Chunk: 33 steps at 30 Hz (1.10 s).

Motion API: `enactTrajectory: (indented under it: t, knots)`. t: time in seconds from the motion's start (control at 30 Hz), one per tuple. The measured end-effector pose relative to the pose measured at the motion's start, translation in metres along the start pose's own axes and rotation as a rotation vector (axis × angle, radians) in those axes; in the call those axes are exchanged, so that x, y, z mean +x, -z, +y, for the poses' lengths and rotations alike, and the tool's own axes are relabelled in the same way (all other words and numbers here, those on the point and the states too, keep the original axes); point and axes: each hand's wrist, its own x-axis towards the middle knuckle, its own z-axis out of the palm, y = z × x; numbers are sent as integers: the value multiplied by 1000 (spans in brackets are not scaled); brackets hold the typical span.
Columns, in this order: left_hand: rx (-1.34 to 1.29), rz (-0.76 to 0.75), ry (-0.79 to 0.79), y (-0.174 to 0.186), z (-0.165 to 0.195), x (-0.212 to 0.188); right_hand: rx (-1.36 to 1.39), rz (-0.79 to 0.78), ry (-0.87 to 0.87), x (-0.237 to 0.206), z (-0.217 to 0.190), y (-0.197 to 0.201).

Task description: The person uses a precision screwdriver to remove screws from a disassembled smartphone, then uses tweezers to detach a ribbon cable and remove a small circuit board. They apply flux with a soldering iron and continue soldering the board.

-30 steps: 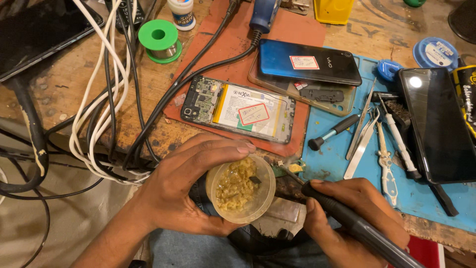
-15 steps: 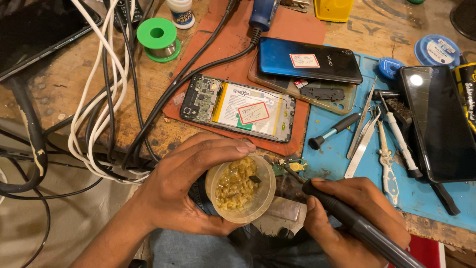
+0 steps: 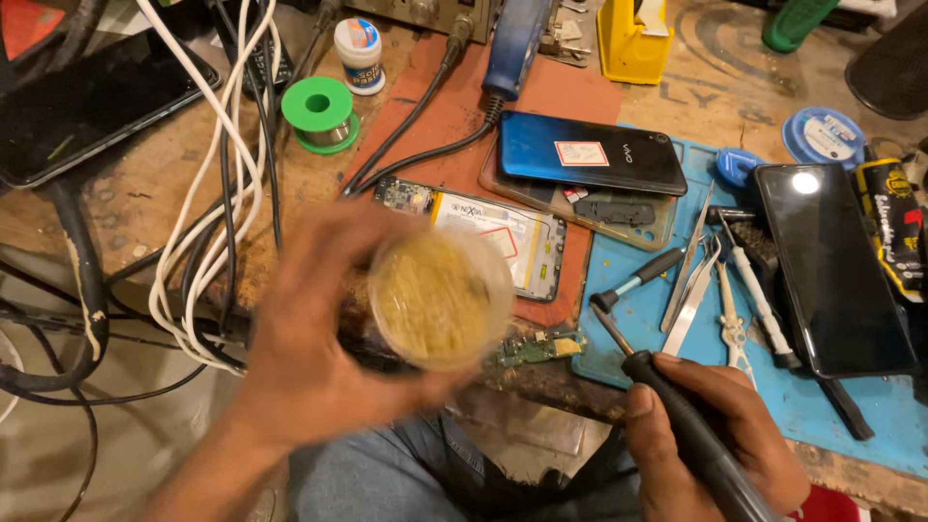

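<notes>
My left hand (image 3: 309, 358) grips a small round clear tub of yellowish brass wool (image 3: 440, 298), blurred with motion, raised over the bench's front edge. My right hand (image 3: 710, 440) holds a black soldering iron (image 3: 677, 416) like a pen, its metal tip pointing up-left toward a small green circuit board (image 3: 536, 346) lying on the bench edge. Behind the tub an opened phone (image 3: 503, 237) shows its battery, resting on a reddish mat (image 3: 570, 106).
A blue phone (image 3: 590, 150) lies on the mat. On the blue mat (image 3: 851, 406) at right lie tweezers (image 3: 691, 290), screwdrivers and a dark phone (image 3: 831, 266). At left are white and black cables (image 3: 208, 242), a green solder spool (image 3: 319, 111) and a black phone (image 3: 87, 101).
My left hand has lifted the tub up and away from the soldering iron tip, moving fast. The right hand with the iron has drawn back slightly to the right.
</notes>
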Motion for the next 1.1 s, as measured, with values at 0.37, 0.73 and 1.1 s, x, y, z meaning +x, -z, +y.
enactTrajectory:
  t: [0.37, 0.73, 1.1]
  knots:
    - [771, 114, -134, -5, -103, 120, 4, 15, -74, -8, -1, -4]
    - [374, -24, -239, -13, 22, 19, 68, -64, -114, -6, -11, -3]
    - [140, -121, 14, -47, 6, -23, -162, -254, -193, 2, -11, 6]
